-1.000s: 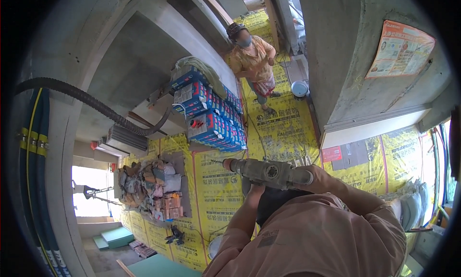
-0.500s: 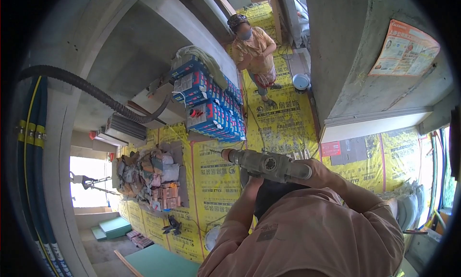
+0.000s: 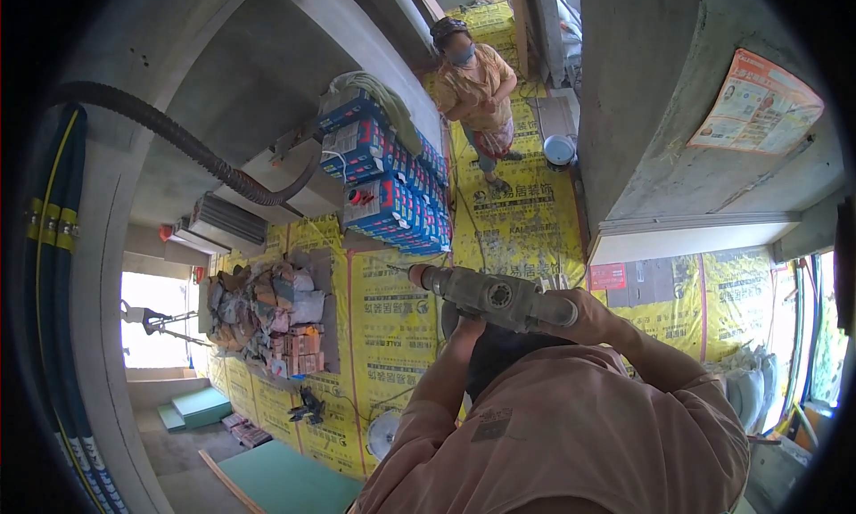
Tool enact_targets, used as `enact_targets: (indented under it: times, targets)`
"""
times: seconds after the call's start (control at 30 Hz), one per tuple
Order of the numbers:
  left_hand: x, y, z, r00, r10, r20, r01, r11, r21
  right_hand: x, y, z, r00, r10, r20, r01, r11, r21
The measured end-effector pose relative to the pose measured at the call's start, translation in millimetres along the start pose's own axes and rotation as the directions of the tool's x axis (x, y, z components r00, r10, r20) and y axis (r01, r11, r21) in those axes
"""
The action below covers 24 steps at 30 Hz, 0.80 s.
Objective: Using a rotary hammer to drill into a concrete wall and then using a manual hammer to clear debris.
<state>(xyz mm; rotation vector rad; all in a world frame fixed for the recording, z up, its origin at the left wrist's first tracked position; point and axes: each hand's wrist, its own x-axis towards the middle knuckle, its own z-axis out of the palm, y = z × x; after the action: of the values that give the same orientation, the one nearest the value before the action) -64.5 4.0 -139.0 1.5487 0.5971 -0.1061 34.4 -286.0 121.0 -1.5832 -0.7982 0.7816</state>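
Note:
A grey, dusty rotary hammer drill (image 3: 489,296) is held in front of my chest, its chuck and thin bit pointing left. My right hand (image 3: 584,318) is wrapped round the rear end, its fingers partly hidden by the tool. My left hand (image 3: 464,337) is closed under the front part, near the side handle, with its fingers mostly hidden behind the drill body. Below the drill a dark patch of cloth shows against my pinkish shirt (image 3: 571,416).
Blue boxes (image 3: 397,211) are stacked ahead, a green cloth on top. A person (image 3: 481,95) stands beyond, near a white bucket (image 3: 560,150). Filled sacks and bricks (image 3: 294,349) lie left on yellow floor sheeting (image 3: 392,336). A concrete pillar (image 3: 637,95) rises at right.
The drill's front has swung slightly, and its bit now shows at the left end. Both hands keep their hold. The whole view has shifted a little.

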Motion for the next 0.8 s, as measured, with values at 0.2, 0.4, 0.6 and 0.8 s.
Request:
enact_targets:
  times: [0.2,0.4,0.6,0.8]
  targets:
    - [-12,-5,-5,0.999,-0.030,0.015,0.031,0.998,-0.062,1,1,1,1.000,-0.006,0.001,0.006,0.999,0.034]
    - [-17,-3,-4,0.997,-0.067,0.038,0.071,0.991,-0.113,-2,2,3,1.000,-0.006,0.019,0.005,1.000,0.013]
    - [-21,-5,-5,0.991,-0.120,0.065,0.129,0.978,-0.165,0,10,5,1.000,-0.014,0.005,0.014,0.999,0.036]
    - [-17,6,-9,0.956,-0.281,0.089,0.294,0.923,-0.247,-2,-3,1,1.000,-0.004,0.012,0.005,0.999,-0.034]
